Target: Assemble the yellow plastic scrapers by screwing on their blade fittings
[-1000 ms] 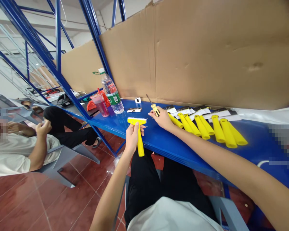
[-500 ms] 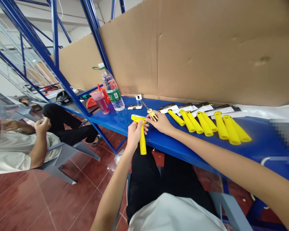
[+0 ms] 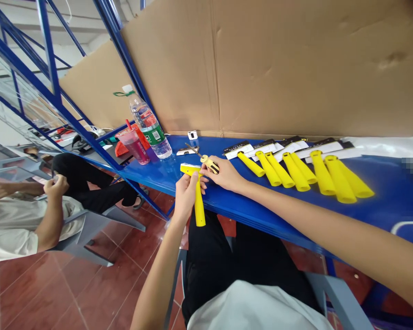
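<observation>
My left hand (image 3: 185, 195) is closed around a yellow T-shaped scraper (image 3: 199, 208), just above the front edge of the blue table (image 3: 223, 201). Its handle points down toward my lap and its wide head is at the top. In my right hand (image 3: 229, 175) is a screwdriver (image 3: 210, 164) with a cream and black handle, its shaft pointing up and left, away from the scraper. The right fingertips meet the right end of the scraper's head. Whether they also pinch something small there is hidden.
To the right, several yellow hollow handles (image 3: 322, 174) lie in a row before black-and-white packets (image 3: 239, 150). A water bottle (image 3: 151, 126) and a pink cup (image 3: 134, 145) stand at left. Cardboard (image 3: 278, 68) walls the back. Another person (image 3: 51, 206) sits at far left.
The view has shifted a little, so the table items sit differently in the picture. Both hands keep the same hold on the scraper and screwdriver.
</observation>
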`<move>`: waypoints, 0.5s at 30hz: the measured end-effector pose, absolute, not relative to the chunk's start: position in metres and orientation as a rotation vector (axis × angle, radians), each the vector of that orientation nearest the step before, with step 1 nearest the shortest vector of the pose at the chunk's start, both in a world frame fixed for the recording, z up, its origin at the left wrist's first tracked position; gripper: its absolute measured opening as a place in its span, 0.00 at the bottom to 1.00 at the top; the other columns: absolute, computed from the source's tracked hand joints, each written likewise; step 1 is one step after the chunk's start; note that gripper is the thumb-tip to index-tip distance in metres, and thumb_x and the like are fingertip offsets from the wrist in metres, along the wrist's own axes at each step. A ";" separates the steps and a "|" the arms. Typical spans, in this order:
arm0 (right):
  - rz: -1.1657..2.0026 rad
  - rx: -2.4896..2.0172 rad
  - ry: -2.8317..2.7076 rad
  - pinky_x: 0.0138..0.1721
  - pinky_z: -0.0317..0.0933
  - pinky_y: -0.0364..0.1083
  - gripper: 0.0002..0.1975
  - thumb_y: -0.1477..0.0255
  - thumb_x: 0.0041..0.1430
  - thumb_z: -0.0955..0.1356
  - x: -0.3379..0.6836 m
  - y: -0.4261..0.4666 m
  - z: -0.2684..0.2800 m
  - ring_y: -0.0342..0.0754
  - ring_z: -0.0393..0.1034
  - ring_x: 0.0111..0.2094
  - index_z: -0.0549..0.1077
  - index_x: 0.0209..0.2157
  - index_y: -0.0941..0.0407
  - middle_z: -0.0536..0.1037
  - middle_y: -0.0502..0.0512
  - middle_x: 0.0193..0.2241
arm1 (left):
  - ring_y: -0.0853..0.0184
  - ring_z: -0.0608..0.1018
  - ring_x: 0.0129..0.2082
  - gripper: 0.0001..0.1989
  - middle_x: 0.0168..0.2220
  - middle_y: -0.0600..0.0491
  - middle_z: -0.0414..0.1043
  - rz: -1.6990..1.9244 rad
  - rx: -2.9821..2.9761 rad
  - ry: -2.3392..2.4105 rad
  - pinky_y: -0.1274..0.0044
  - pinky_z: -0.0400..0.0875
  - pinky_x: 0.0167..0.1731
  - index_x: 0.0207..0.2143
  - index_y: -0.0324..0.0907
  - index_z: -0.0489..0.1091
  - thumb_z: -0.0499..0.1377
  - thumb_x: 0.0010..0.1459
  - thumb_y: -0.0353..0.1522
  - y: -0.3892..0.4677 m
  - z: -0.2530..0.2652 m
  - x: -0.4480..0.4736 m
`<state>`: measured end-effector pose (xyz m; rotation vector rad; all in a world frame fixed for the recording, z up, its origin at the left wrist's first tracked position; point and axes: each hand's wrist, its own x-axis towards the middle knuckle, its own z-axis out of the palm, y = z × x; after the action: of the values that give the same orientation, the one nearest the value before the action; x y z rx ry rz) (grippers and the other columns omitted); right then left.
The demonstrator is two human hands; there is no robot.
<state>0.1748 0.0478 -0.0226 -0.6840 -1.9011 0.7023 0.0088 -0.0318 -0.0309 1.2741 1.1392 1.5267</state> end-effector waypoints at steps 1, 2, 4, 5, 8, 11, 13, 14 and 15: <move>0.708 -0.680 -1.895 0.42 0.64 0.51 0.17 0.53 0.69 0.74 0.175 0.048 -0.022 0.52 0.72 0.35 0.74 0.36 0.52 0.77 0.51 0.31 | 0.69 0.79 0.25 0.21 0.33 0.48 0.82 1.525 1.282 1.138 0.76 0.75 0.27 0.39 0.40 0.77 0.67 0.71 0.50 -0.032 -0.031 0.009; 0.716 -0.677 -1.889 0.41 0.64 0.51 0.17 0.54 0.68 0.74 0.175 0.048 -0.022 0.51 0.72 0.34 0.74 0.36 0.52 0.78 0.51 0.31 | 0.68 0.79 0.25 0.21 0.33 0.48 0.82 1.522 1.287 1.137 0.76 0.75 0.27 0.39 0.40 0.77 0.67 0.71 0.50 -0.032 -0.031 0.009; 0.735 -0.678 -1.879 0.40 0.64 0.51 0.15 0.57 0.67 0.75 0.174 0.048 -0.022 0.50 0.71 0.33 0.72 0.34 0.51 0.79 0.50 0.32 | 0.68 0.79 0.25 0.21 0.33 0.47 0.83 1.516 1.288 1.141 0.76 0.75 0.27 0.39 0.40 0.77 0.67 0.71 0.50 -0.033 -0.030 0.009; 0.744 -0.681 -1.873 0.40 0.64 0.51 0.14 0.58 0.66 0.75 0.174 0.048 -0.022 0.50 0.71 0.33 0.72 0.35 0.51 0.79 0.50 0.32 | 0.68 0.79 0.25 0.21 0.33 0.47 0.83 1.514 1.285 1.144 0.76 0.75 0.27 0.39 0.40 0.78 0.67 0.71 0.50 -0.033 -0.029 0.009; 0.778 -0.679 -1.851 0.40 0.65 0.51 0.12 0.60 0.64 0.75 0.173 0.051 -0.024 0.50 0.70 0.33 0.72 0.36 0.51 0.78 0.51 0.33 | 0.68 0.78 0.25 0.21 0.33 0.46 0.83 1.511 1.284 1.142 0.76 0.75 0.28 0.38 0.40 0.78 0.67 0.71 0.49 -0.033 -0.028 0.010; 0.831 -0.675 -1.813 0.40 0.65 0.51 0.14 0.58 0.61 0.76 0.173 0.055 -0.026 0.51 0.69 0.34 0.73 0.38 0.51 0.76 0.51 0.34 | 0.69 0.78 0.25 0.20 0.34 0.46 0.84 1.517 1.290 1.131 0.76 0.75 0.28 0.38 0.40 0.77 0.67 0.71 0.49 -0.033 -0.028 0.010; 0.889 -0.676 -1.798 0.39 0.65 0.51 0.16 0.56 0.60 0.77 0.174 0.056 -0.026 0.50 0.68 0.34 0.73 0.38 0.52 0.76 0.50 0.33 | 0.69 0.78 0.25 0.20 0.35 0.46 0.84 1.515 1.290 1.125 0.76 0.75 0.28 0.38 0.40 0.77 0.67 0.71 0.49 -0.034 -0.027 0.010; 0.920 -0.676 -1.797 0.39 0.64 0.51 0.17 0.56 0.59 0.77 0.175 0.057 -0.026 0.50 0.68 0.33 0.73 0.37 0.52 0.75 0.50 0.33 | 0.69 0.78 0.25 0.21 0.35 0.46 0.84 1.509 1.291 1.121 0.76 0.75 0.28 0.38 0.40 0.77 0.67 0.71 0.49 -0.034 -0.027 0.009; 0.949 -0.674 -1.796 0.39 0.64 0.51 0.18 0.55 0.58 0.78 0.175 0.057 -0.025 0.50 0.67 0.33 0.72 0.36 0.52 0.75 0.50 0.33 | 0.69 0.78 0.25 0.21 0.35 0.46 0.84 1.501 1.296 1.116 0.75 0.76 0.29 0.38 0.40 0.77 0.67 0.71 0.49 -0.034 -0.026 0.009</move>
<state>0.1751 0.0572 -0.0254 -0.6740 -1.7963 0.9487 0.0090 -0.0341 -0.0263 1.2955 1.1158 1.5007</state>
